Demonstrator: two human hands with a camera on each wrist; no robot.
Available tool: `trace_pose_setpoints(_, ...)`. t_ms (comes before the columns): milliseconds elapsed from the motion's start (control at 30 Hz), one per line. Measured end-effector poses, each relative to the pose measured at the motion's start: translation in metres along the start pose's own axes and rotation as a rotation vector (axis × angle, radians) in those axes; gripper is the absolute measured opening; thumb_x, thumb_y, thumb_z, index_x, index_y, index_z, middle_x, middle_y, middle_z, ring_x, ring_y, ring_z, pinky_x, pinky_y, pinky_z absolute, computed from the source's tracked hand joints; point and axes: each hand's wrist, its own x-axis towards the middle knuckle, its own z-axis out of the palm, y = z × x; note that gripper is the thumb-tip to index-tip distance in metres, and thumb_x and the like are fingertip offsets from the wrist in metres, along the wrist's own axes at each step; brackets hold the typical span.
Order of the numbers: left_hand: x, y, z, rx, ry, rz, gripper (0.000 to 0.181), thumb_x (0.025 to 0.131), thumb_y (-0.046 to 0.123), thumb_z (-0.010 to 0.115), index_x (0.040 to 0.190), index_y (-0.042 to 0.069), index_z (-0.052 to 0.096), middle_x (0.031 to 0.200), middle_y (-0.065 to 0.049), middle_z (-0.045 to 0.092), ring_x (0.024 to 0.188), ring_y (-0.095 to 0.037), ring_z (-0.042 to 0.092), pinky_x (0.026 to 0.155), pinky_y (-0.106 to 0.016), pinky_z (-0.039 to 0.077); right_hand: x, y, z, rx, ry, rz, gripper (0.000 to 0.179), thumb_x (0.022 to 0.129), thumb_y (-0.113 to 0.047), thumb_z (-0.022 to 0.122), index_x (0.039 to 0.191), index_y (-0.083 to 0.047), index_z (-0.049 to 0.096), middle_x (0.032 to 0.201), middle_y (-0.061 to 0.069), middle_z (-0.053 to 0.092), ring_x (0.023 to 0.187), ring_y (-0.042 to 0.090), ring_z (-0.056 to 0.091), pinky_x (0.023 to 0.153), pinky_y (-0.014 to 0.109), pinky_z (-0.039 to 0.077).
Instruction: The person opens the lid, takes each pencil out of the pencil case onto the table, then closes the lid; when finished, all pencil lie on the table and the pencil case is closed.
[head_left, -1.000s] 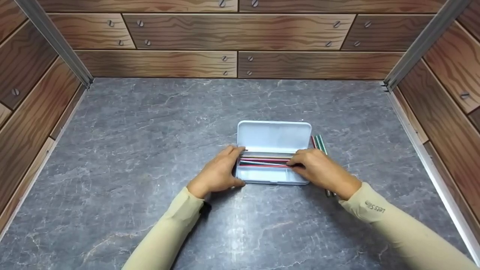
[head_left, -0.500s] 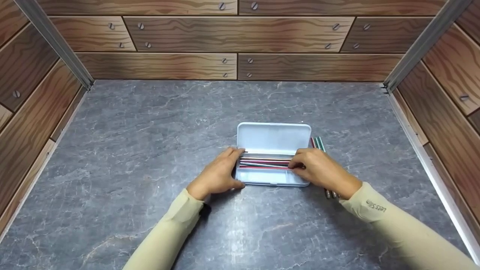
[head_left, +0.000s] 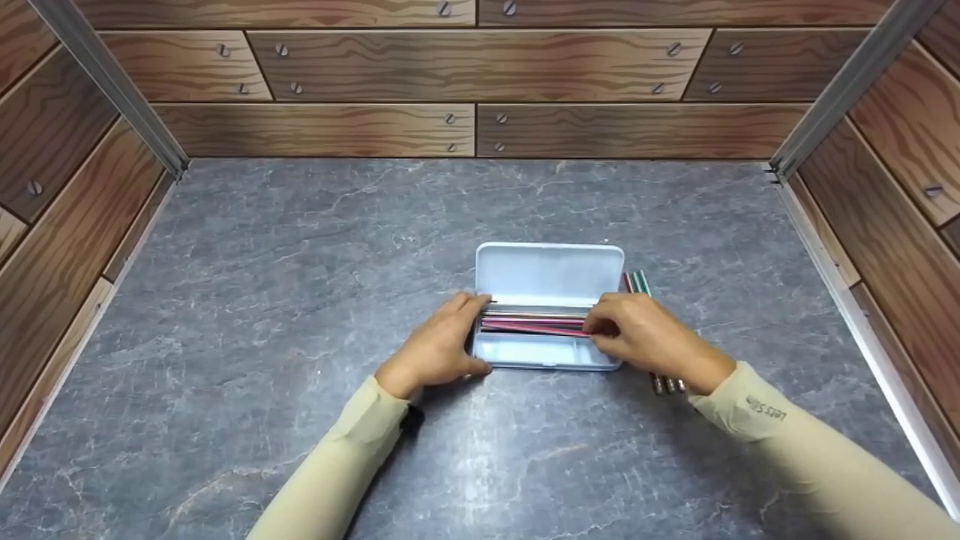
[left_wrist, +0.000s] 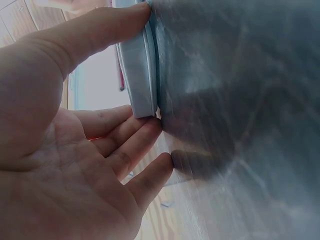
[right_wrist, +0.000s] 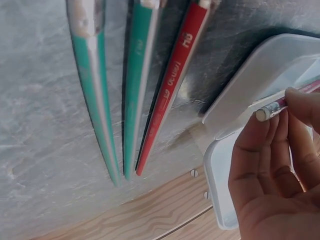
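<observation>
A white plastic pencil case (head_left: 551,271) stands with its lid up, several pencils (head_left: 517,321) lying lengthwise inside. Around its left end, my left hand (head_left: 435,349) has the thumb at the front edge and fingers at the back; the left wrist view shows that thumb (left_wrist: 115,22) along the case wall. At the right end, my right hand (head_left: 645,334) pinches a red pencil (right_wrist: 275,107) between thumb and fingers near its eraser end. This pencil slants over the others in the case, its far part lying within the walls.
To the right of the case, partly under the right hand, lie two green pencils (right_wrist: 142,75) and a red pencil (right_wrist: 172,85) side by side on the grey marbled table (head_left: 300,262). Wood-patterned walls (head_left: 480,64) enclose the back and sides.
The right hand has shifted slightly right. A red pencil now slants on top in the case where a greenish one showed before. The left hand has stayed at the case's left end.
</observation>
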Motion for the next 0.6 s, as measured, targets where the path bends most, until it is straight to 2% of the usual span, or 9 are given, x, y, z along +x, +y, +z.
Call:
trace_pose_setpoints(67, 0.003, -0.011, 0.008, 0.029, 0.018, 0.014, 0.108, 0.076, 0.022, 0.100, 0.167, 0.004, 0.046, 0.154, -0.014, 0.058, 0.144, -0.034, 0.057, 0.123, -0.052, 0.052, -0.003, 0.000, -0.003, 0.027, 0.015, 0.012, 0.013, 0.090, -0.001, 0.082, 0.099, -0.009, 0.086, 0.091, 0.001, 0.078, 0.082, 0.012, 0.067, 0.076, 0.035, 0.062)
trace_pose_setpoints(100, 0.003, -0.010, 0.008, 0.024, 0.013, 0.008, 0.108, 0.076, 0.022, 0.100, 0.168, 0.004, 0.046, 0.155, -0.014, 0.058, 0.145, -0.034, 0.056, 0.123, -0.053, 0.052, -0.004, 0.000, -0.005, 0.040, 0.023, 0.022, 0.013, 0.090, -0.001, 0.083, 0.098, -0.010, 0.086, 0.090, 0.001, 0.078, 0.081, 0.011, 0.067, 0.075, 0.033, 0.061)
trace_pose_setpoints(200, -0.001, 0.006, -0.004, -0.004, -0.018, -0.021, 0.106, 0.078, 0.017, 0.099, 0.168, 0.002, 0.045, 0.158, -0.018, 0.056, 0.149, -0.037, 0.054, 0.127, -0.057, 0.049, -0.008, 0.002, -0.011, 0.069, 0.055, 0.049, 0.011, 0.090, -0.002, 0.085, 0.097, -0.010, 0.085, 0.089, 0.000, 0.079, 0.081, 0.009, 0.068, 0.074, 0.029, 0.061)
trace_pose_setpoints(300, 0.003, -0.001, 0.000, 0.011, -0.022, -0.019, 0.107, 0.078, 0.017, 0.099, 0.168, 0.001, 0.044, 0.157, -0.017, 0.056, 0.148, -0.035, 0.054, 0.127, -0.054, 0.049, -0.012, 0.004, -0.017, 0.095, 0.087, 0.088, 0.011, 0.091, -0.001, 0.085, 0.098, -0.010, 0.085, 0.090, -0.001, 0.079, 0.082, 0.007, 0.068, 0.075, 0.026, 0.061)
trace_pose_setpoints(367, 0.005, -0.011, 0.007, 0.038, -0.003, 0.002, 0.108, 0.077, 0.021, 0.099, 0.168, 0.003, 0.044, 0.156, -0.014, 0.057, 0.146, -0.032, 0.056, 0.125, -0.051, 0.051, -0.017, 0.005, -0.021, 0.117, 0.112, 0.112, 0.012, 0.091, 0.001, 0.085, 0.099, -0.008, 0.085, 0.090, 0.000, 0.079, 0.082, 0.005, 0.068, 0.076, 0.024, 0.061)
trace_pose_setpoints(433, 0.006, -0.014, 0.009, 0.037, -0.005, 0.002, 0.108, 0.077, 0.021, 0.099, 0.169, 0.003, 0.044, 0.155, -0.014, 0.058, 0.146, -0.032, 0.056, 0.125, -0.050, 0.052, -0.022, 0.007, -0.026, 0.136, 0.141, 0.137, 0.014, 0.092, 0.002, 0.085, 0.100, -0.008, 0.085, 0.092, 0.001, 0.080, 0.082, 0.002, 0.067, 0.077, 0.022, 0.061)
trace_pose_setpoints(600, -0.004, 0.021, -0.014, -0.030, -0.041, -0.036, 0.105, 0.078, 0.011, 0.098, 0.167, -0.004, 0.044, 0.156, -0.022, 0.057, 0.147, -0.040, 0.054, 0.127, -0.057, 0.048, -0.039, 0.015, -0.039, 0.162, 0.207, 0.224, 0.014, 0.092, 0.001, 0.085, 0.104, -0.007, 0.085, 0.095, 0.005, 0.082, 0.082, -0.003, 0.066, 0.077, 0.014, 0.058)
